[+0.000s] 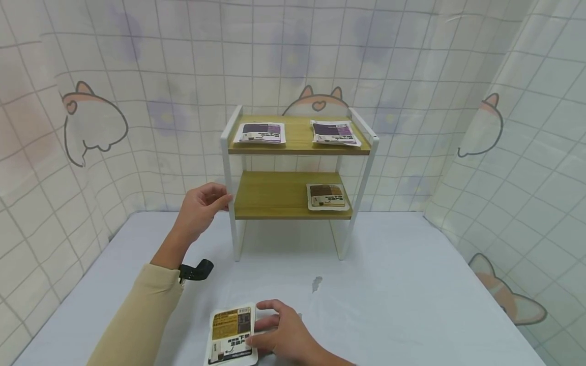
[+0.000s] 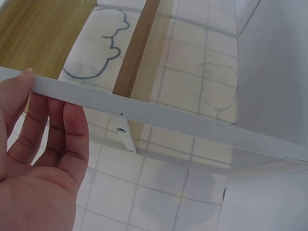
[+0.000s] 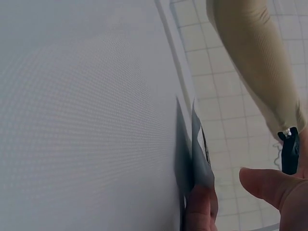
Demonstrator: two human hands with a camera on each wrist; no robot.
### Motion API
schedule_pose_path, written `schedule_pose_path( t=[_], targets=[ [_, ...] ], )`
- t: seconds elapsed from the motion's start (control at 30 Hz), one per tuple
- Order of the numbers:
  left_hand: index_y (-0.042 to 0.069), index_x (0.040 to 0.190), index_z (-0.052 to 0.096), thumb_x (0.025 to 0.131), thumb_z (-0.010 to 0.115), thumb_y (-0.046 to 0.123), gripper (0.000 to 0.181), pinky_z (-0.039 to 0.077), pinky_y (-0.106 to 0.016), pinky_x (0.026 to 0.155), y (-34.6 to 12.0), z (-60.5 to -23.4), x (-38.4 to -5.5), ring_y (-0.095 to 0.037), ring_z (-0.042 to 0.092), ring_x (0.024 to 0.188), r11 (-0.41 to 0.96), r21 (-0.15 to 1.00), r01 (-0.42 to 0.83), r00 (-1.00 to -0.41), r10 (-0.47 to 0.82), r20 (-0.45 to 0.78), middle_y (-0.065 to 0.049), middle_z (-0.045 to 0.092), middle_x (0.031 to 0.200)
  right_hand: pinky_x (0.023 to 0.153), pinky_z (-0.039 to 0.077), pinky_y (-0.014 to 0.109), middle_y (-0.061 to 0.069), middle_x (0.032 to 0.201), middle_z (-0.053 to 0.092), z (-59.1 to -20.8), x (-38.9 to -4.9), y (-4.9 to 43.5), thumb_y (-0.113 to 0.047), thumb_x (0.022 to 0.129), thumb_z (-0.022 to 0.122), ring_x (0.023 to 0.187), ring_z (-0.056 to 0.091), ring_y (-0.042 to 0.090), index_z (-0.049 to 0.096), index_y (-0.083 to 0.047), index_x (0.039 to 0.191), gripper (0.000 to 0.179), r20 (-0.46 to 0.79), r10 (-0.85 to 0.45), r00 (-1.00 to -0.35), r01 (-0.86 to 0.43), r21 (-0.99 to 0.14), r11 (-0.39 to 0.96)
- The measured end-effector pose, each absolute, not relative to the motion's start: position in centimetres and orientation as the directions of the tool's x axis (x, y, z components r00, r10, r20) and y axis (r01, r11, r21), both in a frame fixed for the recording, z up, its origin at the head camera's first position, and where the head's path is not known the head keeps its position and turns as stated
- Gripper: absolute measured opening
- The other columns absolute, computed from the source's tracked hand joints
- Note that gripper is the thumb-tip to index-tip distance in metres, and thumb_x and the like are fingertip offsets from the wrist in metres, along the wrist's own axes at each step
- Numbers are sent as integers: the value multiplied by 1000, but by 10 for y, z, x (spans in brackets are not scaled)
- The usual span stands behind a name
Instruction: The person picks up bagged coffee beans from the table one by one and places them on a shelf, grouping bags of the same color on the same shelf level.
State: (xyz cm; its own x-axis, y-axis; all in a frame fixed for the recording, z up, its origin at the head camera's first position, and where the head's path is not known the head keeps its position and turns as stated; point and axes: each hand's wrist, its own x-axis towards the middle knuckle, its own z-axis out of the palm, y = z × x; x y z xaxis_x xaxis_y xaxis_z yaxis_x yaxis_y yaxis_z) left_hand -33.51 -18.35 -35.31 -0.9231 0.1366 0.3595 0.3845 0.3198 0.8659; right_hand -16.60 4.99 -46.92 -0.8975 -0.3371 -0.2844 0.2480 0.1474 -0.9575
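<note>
A two-tier rack [image 1: 293, 213] with white posts and wooden boards stands at the back of the table. With thumb and fingers my left hand [image 1: 201, 208] holds its left post [image 2: 173, 120]. Near the front edge lies a brown-and-white packet [image 1: 232, 335], print up. My right hand [image 1: 286, 333] is at the packet's right edge, its thumb overlapping the print in the head view. From the right wrist, fingers [image 3: 198, 207] touch the packet's edge low down, while the thumb stands apart above it. The packet's edge is raised over its shadow.
Two purple-and-white packets, one left [image 1: 262, 133] and one right [image 1: 335, 133], lie on the top board. Another brown packet [image 1: 327, 197] sits at the right of the lower board. A grid-patterned curtain [image 1: 183, 101] encloses the white table [image 1: 393, 305].
</note>
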Motion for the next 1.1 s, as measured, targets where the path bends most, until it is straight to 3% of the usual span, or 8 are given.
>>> schedule_pose_path(
  t=[0.27,0.4,1.1],
  targets=[
    [-1,119,67,99,69,31,38,58,-18,86,-184,-354,-336,-18,69,99,313,863,397,-918,142,370,-15,67,113,73,63,37,11,102,75,-468,-166,50,5,77,82,90,75,24,56,-2,134,63,-293,-345,-892,251,-955,161],
    [2,118,68,100,68,32,35,58,-18,86,-184,-353,-336,-17,69,98,318,861,397,-918,141,371,-14,68,112,75,63,37,9,102,75,-469,-168,49,4,78,82,91,74,22,55,0,134,62,-306,-341,-889,251,-948,195],
    [-2,120,66,100,68,33,40,57,-18,87,-183,-352,-334,-18,70,100,318,863,392,-920,141,366,-16,69,115,85,62,44,10,109,73,-459,-166,45,4,78,81,91,74,25,41,3,149,81,-329,-353,-876,273,-941,201]
  ],
)
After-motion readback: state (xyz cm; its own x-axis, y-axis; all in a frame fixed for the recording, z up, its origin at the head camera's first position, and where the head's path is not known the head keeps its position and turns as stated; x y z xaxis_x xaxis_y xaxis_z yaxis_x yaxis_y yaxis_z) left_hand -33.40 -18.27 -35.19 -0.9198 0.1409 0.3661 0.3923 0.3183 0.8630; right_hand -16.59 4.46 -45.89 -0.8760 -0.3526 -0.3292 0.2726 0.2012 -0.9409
